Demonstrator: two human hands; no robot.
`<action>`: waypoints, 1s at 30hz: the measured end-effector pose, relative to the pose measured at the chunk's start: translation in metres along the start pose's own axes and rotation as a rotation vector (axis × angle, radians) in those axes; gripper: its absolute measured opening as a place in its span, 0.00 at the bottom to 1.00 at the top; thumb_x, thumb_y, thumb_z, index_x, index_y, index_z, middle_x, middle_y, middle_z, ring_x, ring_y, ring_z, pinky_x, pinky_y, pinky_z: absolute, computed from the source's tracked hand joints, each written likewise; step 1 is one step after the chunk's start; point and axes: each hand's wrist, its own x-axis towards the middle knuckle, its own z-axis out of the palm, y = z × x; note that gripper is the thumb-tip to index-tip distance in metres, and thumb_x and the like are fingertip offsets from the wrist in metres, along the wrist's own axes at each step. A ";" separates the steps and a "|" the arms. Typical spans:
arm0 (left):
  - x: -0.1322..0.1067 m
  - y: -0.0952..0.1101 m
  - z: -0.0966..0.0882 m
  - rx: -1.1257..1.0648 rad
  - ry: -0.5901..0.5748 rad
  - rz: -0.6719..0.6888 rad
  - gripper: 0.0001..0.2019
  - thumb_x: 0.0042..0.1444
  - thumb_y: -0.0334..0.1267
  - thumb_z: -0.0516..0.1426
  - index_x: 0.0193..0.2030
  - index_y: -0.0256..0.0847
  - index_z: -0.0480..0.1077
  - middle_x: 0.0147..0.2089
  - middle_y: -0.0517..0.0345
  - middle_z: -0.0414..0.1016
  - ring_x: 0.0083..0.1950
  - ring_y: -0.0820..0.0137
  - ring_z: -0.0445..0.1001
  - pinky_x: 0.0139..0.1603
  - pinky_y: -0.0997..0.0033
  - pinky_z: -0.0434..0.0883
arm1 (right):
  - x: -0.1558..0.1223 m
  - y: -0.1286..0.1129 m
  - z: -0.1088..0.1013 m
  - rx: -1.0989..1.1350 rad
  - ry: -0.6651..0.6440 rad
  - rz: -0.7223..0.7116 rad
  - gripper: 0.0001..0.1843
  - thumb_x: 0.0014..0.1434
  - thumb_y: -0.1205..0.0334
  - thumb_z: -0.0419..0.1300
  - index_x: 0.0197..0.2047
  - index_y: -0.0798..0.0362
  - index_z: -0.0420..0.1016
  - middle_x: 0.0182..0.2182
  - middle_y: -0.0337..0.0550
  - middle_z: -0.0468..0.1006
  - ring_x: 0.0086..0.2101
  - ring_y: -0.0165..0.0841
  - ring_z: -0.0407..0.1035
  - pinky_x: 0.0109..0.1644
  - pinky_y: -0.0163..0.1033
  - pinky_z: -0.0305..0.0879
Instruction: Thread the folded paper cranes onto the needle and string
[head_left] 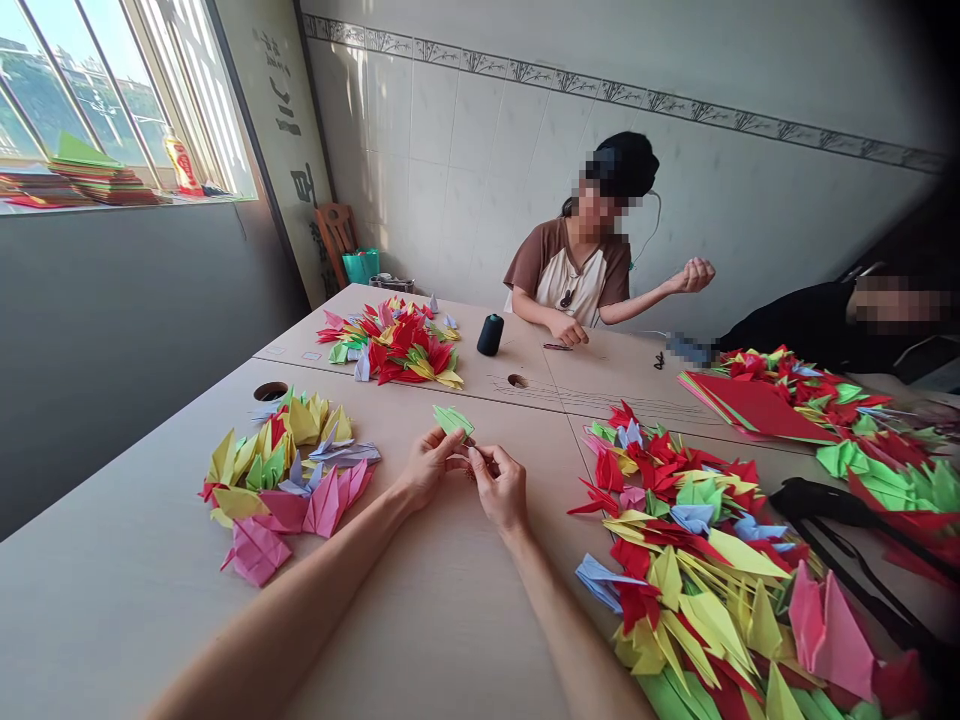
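Observation:
Pinched between the thumb and fingers of my left hand point(433, 466) is a small light-green folded paper crane point(453, 421), pressed flat. Close beside it, my right hand point(501, 490) has its thumb and fingers drawn together at the crane's lower end. What those fingertips grip is too small to tell. Left of my hands lies a curved heap of yellow, pink, green, blue and red paper cranes point(326, 500). A larger heap of folded cranes point(697, 570) spreads beside my right forearm.
Across the table point(450, 620) a person point(574, 265) sits with one hand raised; another person point(795, 320) is at the right. A black thread spool point(490, 335) stands near a third crane pile point(405, 345). Red paper sheets point(757, 405), a black strap point(840, 530) and cable holes point(271, 391) are around.

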 end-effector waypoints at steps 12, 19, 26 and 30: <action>-0.007 0.002 0.003 0.193 -0.116 0.029 0.15 0.51 0.47 0.59 0.33 0.33 0.72 0.29 0.54 0.73 0.29 0.72 0.71 0.32 0.72 0.69 | 0.003 -0.001 -0.001 0.212 0.208 0.096 0.20 0.55 0.49 0.58 0.43 0.58 0.70 0.35 0.48 0.78 0.27 0.31 0.72 0.29 0.33 0.70; -0.009 0.000 0.009 0.301 -0.089 0.063 0.17 0.50 0.49 0.59 0.35 0.34 0.72 0.26 0.56 0.73 0.25 0.72 0.71 0.26 0.75 0.67 | 0.002 0.006 0.004 0.229 0.191 0.070 0.18 0.57 0.50 0.56 0.42 0.57 0.71 0.36 0.48 0.77 0.23 0.28 0.71 0.25 0.33 0.69; -0.008 -0.003 0.008 0.243 -0.037 0.056 0.17 0.49 0.50 0.59 0.32 0.35 0.71 0.21 0.57 0.73 0.22 0.71 0.72 0.25 0.74 0.67 | 0.001 0.015 0.004 -0.016 0.178 -0.101 0.14 0.60 0.55 0.53 0.42 0.54 0.72 0.37 0.47 0.75 0.33 0.32 0.71 0.34 0.36 0.69; -0.009 -0.001 0.006 0.231 -0.011 0.055 0.17 0.48 0.50 0.60 0.29 0.35 0.71 0.21 0.56 0.73 0.22 0.72 0.71 0.24 0.75 0.66 | 0.001 0.014 0.004 -0.053 0.129 -0.172 0.11 0.61 0.57 0.53 0.41 0.53 0.73 0.38 0.47 0.74 0.38 0.33 0.70 0.37 0.35 0.68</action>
